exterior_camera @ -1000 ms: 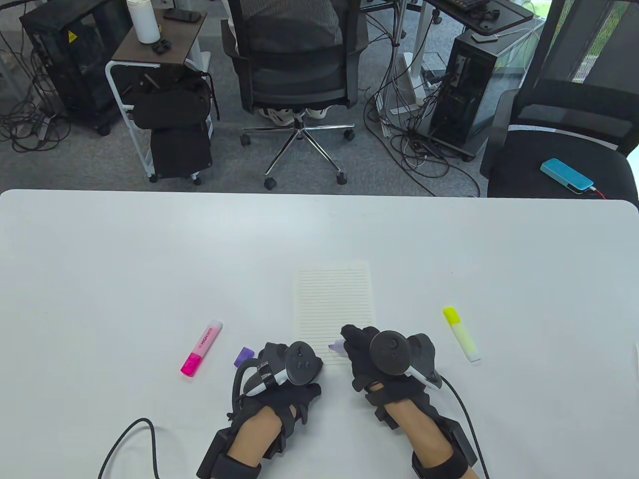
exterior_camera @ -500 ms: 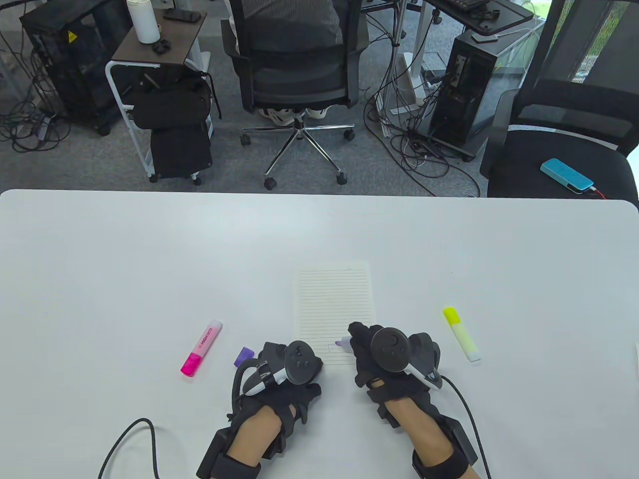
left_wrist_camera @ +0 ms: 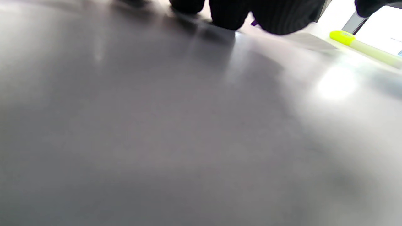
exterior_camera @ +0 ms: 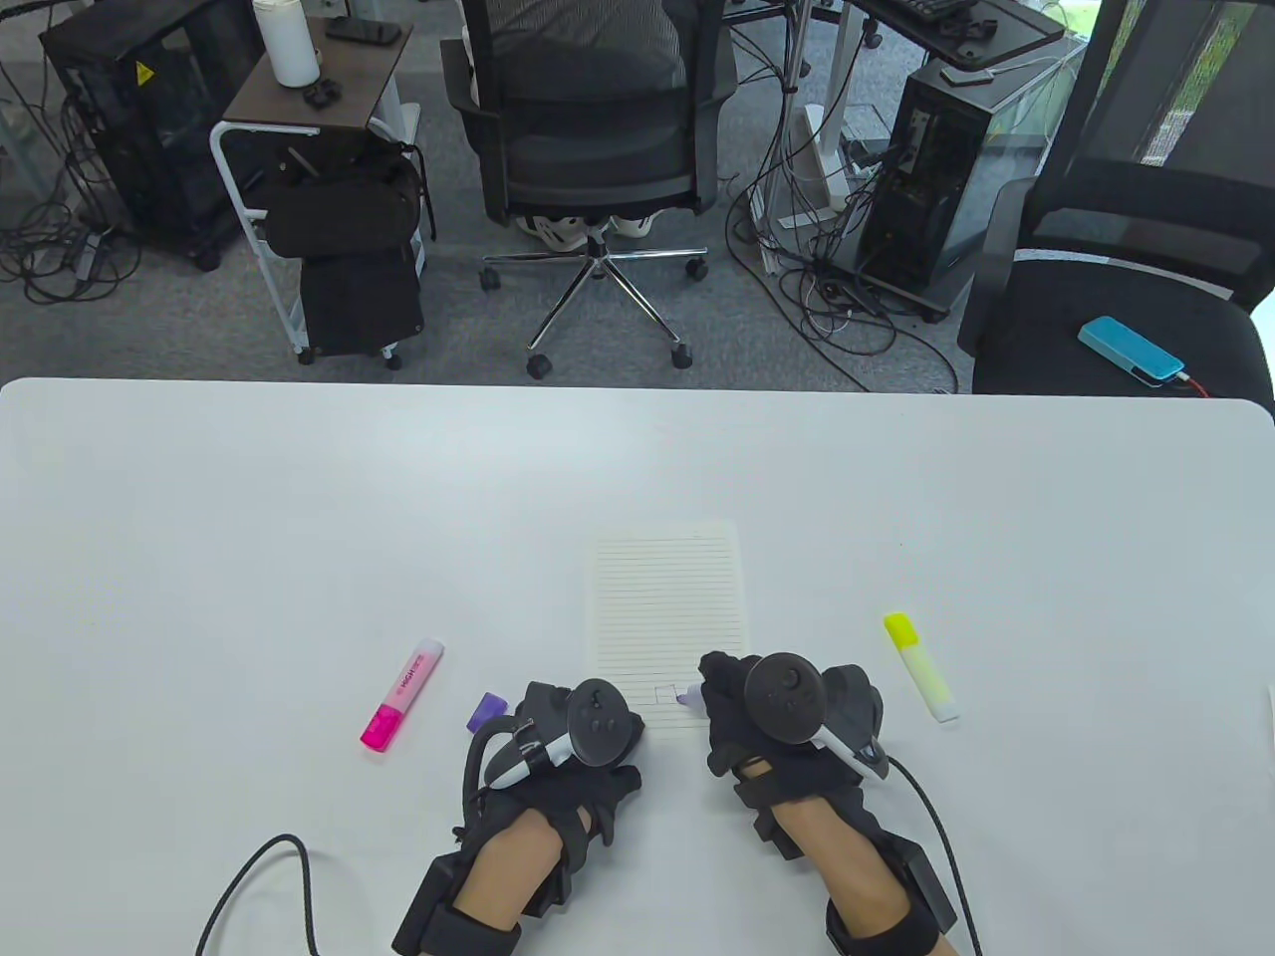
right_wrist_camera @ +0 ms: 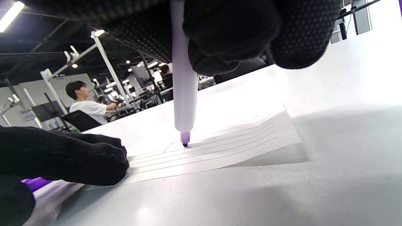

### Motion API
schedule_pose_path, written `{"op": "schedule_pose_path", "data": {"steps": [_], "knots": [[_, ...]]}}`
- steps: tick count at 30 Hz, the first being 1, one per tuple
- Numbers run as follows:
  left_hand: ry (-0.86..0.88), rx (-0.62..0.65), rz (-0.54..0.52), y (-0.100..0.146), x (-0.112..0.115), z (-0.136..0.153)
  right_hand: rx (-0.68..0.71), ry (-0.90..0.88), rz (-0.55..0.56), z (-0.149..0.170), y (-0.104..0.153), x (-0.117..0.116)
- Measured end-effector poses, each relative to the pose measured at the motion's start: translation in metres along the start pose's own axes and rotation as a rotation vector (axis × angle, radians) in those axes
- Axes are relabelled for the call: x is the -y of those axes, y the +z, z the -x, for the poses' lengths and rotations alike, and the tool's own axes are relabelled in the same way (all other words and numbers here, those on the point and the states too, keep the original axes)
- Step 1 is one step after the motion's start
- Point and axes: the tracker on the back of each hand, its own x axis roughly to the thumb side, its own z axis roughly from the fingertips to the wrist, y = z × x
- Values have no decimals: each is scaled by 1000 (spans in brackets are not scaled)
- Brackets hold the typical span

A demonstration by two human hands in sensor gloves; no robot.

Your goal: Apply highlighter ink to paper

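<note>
A pale purple highlighter pen [right_wrist_camera: 184, 91] is gripped in the black-gloved right hand [exterior_camera: 767, 712], its tip set on the white lined paper sheet [exterior_camera: 669, 607]

The sheet's near left corner is pressed flat by the fingers of the black-gloved left hand [exterior_camera: 573, 732], just beside the pen tip. A faint purple outline is seen under the tip. A purple cap [exterior_camera: 487, 711] lies just left of the left hand, a pink highlighter [exterior_camera: 401, 694] farther left, and a yellow highlighter [exterior_camera: 921, 665] near the right hand's right

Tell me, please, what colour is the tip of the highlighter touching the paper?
Purple; the tip of the pale lilac highlighter shows best in the right wrist view.
</note>
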Motion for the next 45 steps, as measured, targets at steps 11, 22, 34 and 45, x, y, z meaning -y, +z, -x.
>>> {"op": "schedule_pose_path", "data": {"steps": [11, 22, 34, 45], "knots": [[6, -1, 11, 0, 0, 0, 36, -11, -36, -7, 0, -8], [10, -2, 15, 0, 0, 0, -43, 36, -3, -3, 1, 1], [8, -3, 20, 0, 0, 0, 0, -28, 2, -3, -1, -8], [9, -5, 26, 0, 0, 0, -22, -16, -19, -4, -3, -10]]}}
